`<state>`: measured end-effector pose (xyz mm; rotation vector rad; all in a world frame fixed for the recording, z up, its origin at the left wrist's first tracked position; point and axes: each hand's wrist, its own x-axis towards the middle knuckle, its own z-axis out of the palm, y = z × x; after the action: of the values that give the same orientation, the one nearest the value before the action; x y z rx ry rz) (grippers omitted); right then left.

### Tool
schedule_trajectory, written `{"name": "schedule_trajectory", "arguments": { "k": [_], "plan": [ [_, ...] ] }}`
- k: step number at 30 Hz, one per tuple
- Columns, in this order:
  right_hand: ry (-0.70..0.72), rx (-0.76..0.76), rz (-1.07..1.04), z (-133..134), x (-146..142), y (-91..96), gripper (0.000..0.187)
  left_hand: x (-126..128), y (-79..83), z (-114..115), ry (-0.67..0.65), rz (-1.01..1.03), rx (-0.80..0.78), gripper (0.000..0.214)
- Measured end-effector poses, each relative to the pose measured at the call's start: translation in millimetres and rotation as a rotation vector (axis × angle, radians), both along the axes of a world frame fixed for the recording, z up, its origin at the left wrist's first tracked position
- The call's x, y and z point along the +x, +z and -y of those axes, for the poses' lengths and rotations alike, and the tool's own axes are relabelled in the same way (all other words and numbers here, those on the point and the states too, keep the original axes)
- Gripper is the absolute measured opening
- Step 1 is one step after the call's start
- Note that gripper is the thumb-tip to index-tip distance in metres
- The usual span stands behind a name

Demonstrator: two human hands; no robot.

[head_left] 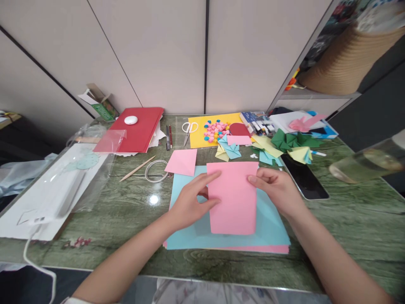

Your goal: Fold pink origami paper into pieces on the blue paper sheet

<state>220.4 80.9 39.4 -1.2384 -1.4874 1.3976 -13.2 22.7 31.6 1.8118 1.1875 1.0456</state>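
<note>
Between my hands is a rectangular sheet of pink paper (233, 202), held over a stack of larger light blue paper (193, 234). My left hand (194, 198) grips its left edge, thumb and fingers on the near face. My right hand (275, 185) pinches the upper right edge between thumb and forefinger. A smaller pink paper square (182, 162) lies just beyond the stack at the left. Pink sheets show beneath the blue paper's front edge.
Behind lie white-handled scissors (190, 128), small coloured balls (215, 130) on yellow paper (196, 139) and folded green paper (287, 141). A phone (305, 177) and bottle (367, 160) are at right. At left are a tape roll (147, 173), wooden stick (137, 169) and red folder (139, 126).
</note>
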Motion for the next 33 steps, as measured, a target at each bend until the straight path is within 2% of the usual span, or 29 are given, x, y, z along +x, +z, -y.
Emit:
{"name": "schedule_trajectory", "arguments": {
  "k": [5, 9, 13, 18, 24, 33],
  "plan": [
    [-0.002, -0.062, -0.05, 1.4, -1.5, 2.0, 0.027, 0.4, -0.4, -0.5, 0.013, 0.026, -0.019, 0.064],
    [0.076, -0.138, -0.021, 0.7, -0.4, 2.1, 0.025, 0.3, 1.1, -1.3, 0.076, 0.018, -0.066, 0.063],
    [0.089, -0.087, 0.018, -2.5, 0.2, -0.8, 0.028, 1.6, 2.8, -0.8, 0.13, 0.0, -0.092, 0.064],
    [0.103, -0.021, 0.071, -4.4, -0.2, -2.6, 0.029, 3.0, 3.5, 0.3, 0.118, 0.003, -0.08, 0.066],
    [0.167, -0.103, 0.054, -4.5, -1.5, -0.8, 0.031, 1.6, 1.5, -2.0, 0.139, -0.03, -0.074, 0.066],
    [0.163, -0.046, 0.098, -7.3, -0.1, -6.1, 0.031, 1.6, 4.5, -3.3, 0.108, -0.036, -0.086, 0.074]
  ]
}}
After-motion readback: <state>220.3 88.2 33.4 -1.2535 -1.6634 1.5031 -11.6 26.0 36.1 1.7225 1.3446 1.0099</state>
